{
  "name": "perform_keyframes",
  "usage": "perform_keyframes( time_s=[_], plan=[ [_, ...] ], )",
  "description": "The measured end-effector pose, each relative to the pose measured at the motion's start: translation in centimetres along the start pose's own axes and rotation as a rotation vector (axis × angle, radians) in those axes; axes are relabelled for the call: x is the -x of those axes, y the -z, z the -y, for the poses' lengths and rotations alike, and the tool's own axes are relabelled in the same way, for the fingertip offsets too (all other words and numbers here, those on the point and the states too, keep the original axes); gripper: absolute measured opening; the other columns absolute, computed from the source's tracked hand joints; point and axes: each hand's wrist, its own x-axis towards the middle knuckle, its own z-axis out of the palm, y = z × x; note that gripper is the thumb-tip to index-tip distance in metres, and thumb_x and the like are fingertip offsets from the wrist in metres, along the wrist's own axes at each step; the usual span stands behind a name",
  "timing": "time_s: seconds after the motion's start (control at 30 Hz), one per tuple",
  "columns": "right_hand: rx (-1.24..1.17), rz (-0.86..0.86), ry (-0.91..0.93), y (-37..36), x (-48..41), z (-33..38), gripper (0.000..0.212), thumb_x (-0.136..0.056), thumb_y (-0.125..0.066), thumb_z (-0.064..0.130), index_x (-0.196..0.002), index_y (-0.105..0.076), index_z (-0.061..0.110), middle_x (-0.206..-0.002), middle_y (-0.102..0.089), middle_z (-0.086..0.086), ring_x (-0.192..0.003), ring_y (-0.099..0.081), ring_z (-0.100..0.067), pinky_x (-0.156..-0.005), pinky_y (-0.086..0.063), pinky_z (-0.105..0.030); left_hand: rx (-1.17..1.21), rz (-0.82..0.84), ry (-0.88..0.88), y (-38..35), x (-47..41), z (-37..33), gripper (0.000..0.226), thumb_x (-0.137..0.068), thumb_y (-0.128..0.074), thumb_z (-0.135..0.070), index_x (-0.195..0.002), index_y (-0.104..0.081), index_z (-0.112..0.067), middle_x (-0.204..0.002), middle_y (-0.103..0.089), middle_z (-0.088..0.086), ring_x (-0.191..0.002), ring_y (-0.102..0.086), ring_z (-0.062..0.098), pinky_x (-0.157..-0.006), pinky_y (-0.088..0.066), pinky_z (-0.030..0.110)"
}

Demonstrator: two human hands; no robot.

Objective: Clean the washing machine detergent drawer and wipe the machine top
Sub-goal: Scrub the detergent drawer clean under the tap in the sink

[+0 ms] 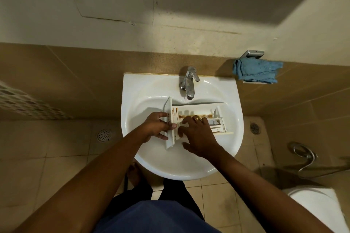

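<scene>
1. Small reddish marks sit on the front panel of the detergent drawer (191, 110) beside the left thumb; they are too small to read.
2. The detergent drawer lies lengthwise in the basin of the white sink (128, 100), just below the tap (188, 83). Its front panel is on the left, and a brown stain runs along its large compartment.
3. The left hand (158, 126) reaches in from the lower left. Its fingers and thumb curl round the front panel and grip it.
4. The right hand (198, 134) lies palm down over the near side of the drawer. Its fingers are spread and fairly straight, touching the plastic and clasping nothing. A gold ring (197, 118) shows on one finger.
5. A blue cloth (257, 72) hangs from a metal holder (252, 54) on the wall, to the right of the sink and apart from it.
</scene>
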Motion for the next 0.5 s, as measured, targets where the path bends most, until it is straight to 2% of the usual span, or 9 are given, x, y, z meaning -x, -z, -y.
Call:
perform_keyframes(
  time_s=[0.07, 0.13, 0.3, 0.37, 0.43, 0.5],
  plan=[
    [0.073, 0.007, 0.047, 0.7, -0.3, -0.2, 0.027, -0.078, -0.078, 0.045, -0.101, -0.069, 0.033, -0.137, -0.054, -0.003, -0.126, -0.050, -0.029, -0.101, -0.039, -0.047, -0.011, -0.001, 0.000, -0.2, -0.1, 0.0, 0.078, -0.078, -0.089, -0.014, -0.147, -0.052, -0.013, -0.125, -0.069, 0.014, -0.100, -0.073, 0.031, -0.073, -0.065, 0.051],
    [0.071, 0.012, 0.019, 0.8, -0.6, 0.3, 0.024, -0.078, -0.080, 0.038, -0.098, -0.072, 0.029, -0.141, -0.052, -0.006, -0.133, -0.046, -0.032, -0.104, -0.038, -0.049, -0.023, -0.007, 0.000, -0.4, -0.1, -0.1, 0.078, -0.078, -0.090, -0.015, -0.147, -0.052, -0.014, -0.126, -0.069, 0.013, -0.100, -0.073, 0.031, -0.074, -0.065, 0.052],
    [-0.289, 0.027, -0.249, -1.8, 0.1, 0.7, 0.022, -0.078, -0.080, 0.029, -0.099, -0.070, 0.027, -0.160, -0.034, -0.003, -0.155, -0.013, -0.032, -0.123, -0.014, -0.056, -0.012, 0.009, 0.011, -0.1, -0.2, -0.3, 0.070, -0.079, -0.088, -0.014, -0.142, -0.057, -0.014, -0.117, -0.073, 0.011, -0.098, -0.075, 0.029, -0.073, -0.065, 0.051],
    [-0.446, 0.045, -0.336, -2.4, 0.8, 0.3, 0.024, -0.080, -0.080, 0.027, -0.102, -0.072, 0.031, -0.166, -0.025, 0.003, -0.158, -0.002, -0.028, -0.126, -0.005, -0.053, -0.007, 0.015, 0.016, -0.1, -0.2, -0.3, 0.069, -0.079, -0.089, -0.013, -0.141, -0.058, -0.014, -0.113, -0.075, 0.010, -0.095, -0.076, 0.027, -0.070, -0.066, 0.049],
    [-0.523, -0.009, -0.368, -2.8, 1.4, 0.2, 0.022, -0.081, -0.081, 0.026, -0.100, -0.074, 0.034, -0.165, -0.028, 0.006, -0.158, -0.004, -0.027, -0.125, -0.005, -0.050, -0.013, 0.022, 0.015, -0.1, -0.3, -0.4, 0.069, -0.079, -0.089, -0.013, -0.141, -0.057, -0.014, -0.112, -0.075, 0.010, -0.094, -0.077, 0.026, -0.067, -0.065, 0.046],
    [-0.558, -0.149, -0.378, -3.0, 1.7, 0.4, 0.014, -0.080, -0.082, 0.030, -0.093, -0.078, 0.035, -0.159, -0.041, 0.003, -0.154, -0.020, -0.030, -0.120, -0.017, -0.053, -0.020, 0.026, 0.014, -0.1, -0.3, -0.4, 0.069, -0.079, -0.088, -0.014, -0.141, -0.057, -0.015, -0.113, -0.075, 0.010, -0.095, -0.076, 0.026, -0.066, -0.065, 0.045]
  ],
)
